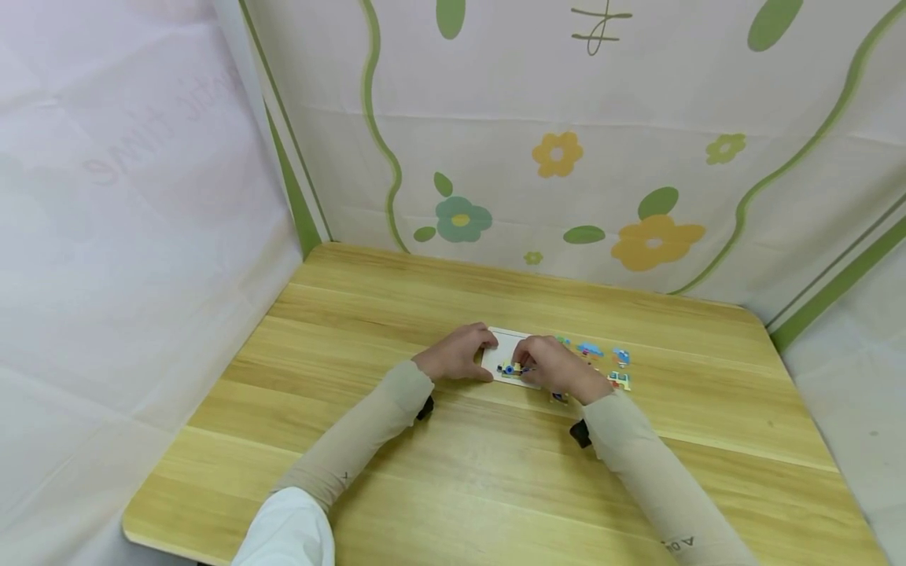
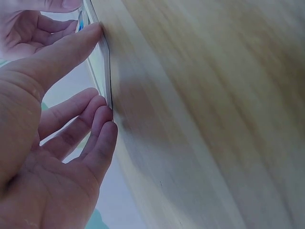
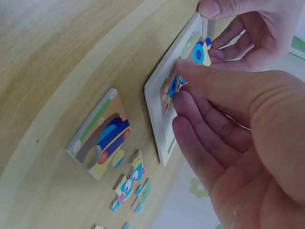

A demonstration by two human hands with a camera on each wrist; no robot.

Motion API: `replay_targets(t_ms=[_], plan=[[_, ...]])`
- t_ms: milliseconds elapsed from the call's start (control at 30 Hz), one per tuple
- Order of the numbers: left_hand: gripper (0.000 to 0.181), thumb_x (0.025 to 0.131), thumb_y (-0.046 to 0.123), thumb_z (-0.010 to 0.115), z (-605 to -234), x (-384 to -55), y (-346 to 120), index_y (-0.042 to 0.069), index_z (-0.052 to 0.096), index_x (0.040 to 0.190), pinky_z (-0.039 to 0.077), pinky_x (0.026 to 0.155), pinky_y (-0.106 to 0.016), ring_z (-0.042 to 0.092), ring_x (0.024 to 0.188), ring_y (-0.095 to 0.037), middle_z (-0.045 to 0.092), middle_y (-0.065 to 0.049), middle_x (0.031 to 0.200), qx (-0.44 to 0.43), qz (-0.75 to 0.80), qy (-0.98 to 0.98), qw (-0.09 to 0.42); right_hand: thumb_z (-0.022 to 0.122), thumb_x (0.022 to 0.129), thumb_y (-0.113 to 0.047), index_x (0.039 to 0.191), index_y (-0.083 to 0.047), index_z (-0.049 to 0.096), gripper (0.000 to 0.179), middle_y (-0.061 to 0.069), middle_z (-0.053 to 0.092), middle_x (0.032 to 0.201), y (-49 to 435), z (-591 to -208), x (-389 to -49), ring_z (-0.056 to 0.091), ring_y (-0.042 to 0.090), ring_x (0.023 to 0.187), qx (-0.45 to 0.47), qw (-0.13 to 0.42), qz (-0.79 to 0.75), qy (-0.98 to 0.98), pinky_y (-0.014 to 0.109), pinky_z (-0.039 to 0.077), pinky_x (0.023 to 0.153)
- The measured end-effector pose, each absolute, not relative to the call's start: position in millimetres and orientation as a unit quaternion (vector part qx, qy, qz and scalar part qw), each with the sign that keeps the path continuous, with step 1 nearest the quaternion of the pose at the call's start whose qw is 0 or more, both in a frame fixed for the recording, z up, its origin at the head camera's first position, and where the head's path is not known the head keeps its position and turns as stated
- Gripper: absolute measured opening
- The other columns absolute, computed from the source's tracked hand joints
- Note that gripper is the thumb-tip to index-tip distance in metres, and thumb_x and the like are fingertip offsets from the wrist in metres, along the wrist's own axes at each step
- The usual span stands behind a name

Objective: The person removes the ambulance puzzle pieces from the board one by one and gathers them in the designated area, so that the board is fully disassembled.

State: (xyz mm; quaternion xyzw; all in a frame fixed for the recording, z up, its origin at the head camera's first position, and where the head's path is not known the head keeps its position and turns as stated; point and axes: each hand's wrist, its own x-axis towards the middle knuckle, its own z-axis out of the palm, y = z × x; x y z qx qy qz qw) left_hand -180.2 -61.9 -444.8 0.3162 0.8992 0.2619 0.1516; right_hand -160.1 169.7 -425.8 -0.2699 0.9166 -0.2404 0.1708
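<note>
A white-framed puzzle tray lies on the table between the two hands. My left hand holds its left side, thumb near the front corner and fingers at the far part of the edge. In the left wrist view the fingertips touch the tray's rim. My right hand is over the tray's right part and pinches a jigsaw piece with blue rings, partly hidden by the thumb. Another jigsaw piece, yellow with a blue ring, lies in the tray along its near side.
Loose jigsaw pieces lie right of the tray: a blue one, another blue one and a yellow one. A corner piece lies close to the tray's near right side. A printed cloth hangs behind the wooden table.
</note>
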Motion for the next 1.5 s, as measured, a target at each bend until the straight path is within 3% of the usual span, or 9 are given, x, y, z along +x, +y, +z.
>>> replay_targets(t_ms=[233,700,900,1100,1500], plan=[[0.057,0.089,0.024,0.088,-445.6,-180.1,-61.9,0.001,0.065,0.136,0.051,0.107,-0.035,0.058,0.115,-0.02,0.063,-0.01,0.133,0.315,0.263,0.899,0.153,0.065,0.103,-0.004,0.106,-0.007,0.073,0.009,0.005,0.075,0.1,173.6,-430.5,-159.8,0.069,0.012,0.087,-0.263,0.152,-0.272,0.913,0.033,0.06,0.079],[0.059,0.089,0.026,0.088,-445.9,-182.1,-61.9,0.002,0.064,0.138,0.05,0.11,-0.035,0.058,0.118,-0.02,0.062,-0.009,0.135,0.307,0.258,0.902,0.159,0.063,0.105,-0.003,0.101,-0.008,0.071,0.011,0.006,0.074,0.097,193.0,-423.7,-162.0,0.069,0.019,0.087,-0.259,0.14,-0.311,0.904,0.03,0.057,0.076],[0.06,0.09,0.027,0.087,-445.6,-180.8,-60.6,0.004,0.064,0.14,0.05,0.108,-0.034,0.056,0.114,-0.018,0.062,-0.007,0.135,0.31,0.246,0.905,0.157,0.063,0.105,-0.003,0.099,-0.009,0.071,0.011,0.006,0.074,0.095,215.0,-417.8,-153.5,0.069,0.022,0.087,-0.253,0.138,-0.3,0.909,0.029,0.056,0.074],[0.059,0.089,0.027,0.088,-446.6,-180.0,-61.1,0.004,0.064,0.138,0.05,0.104,-0.031,0.054,0.108,-0.016,0.062,-0.006,0.132,0.31,0.248,0.904,0.156,0.064,0.103,0.0,0.098,-0.008,0.07,0.011,0.006,0.073,0.095,244.5,-414.4,-142.3,0.067,0.014,0.086,-0.257,0.129,-0.291,0.912,0.027,0.056,0.072],[0.054,0.089,0.027,0.088,-449.9,-180.8,-62.3,0.005,0.065,0.133,0.049,0.108,-0.034,0.056,0.116,-0.019,0.062,-0.007,0.132,0.317,0.256,0.901,0.151,0.066,0.104,-0.008,0.101,-0.013,0.071,0.008,-0.001,0.071,0.096,294.8,-412.6,-122.5,0.064,0.011,0.087,-0.226,0.167,-0.293,0.914,0.023,0.055,0.073]])
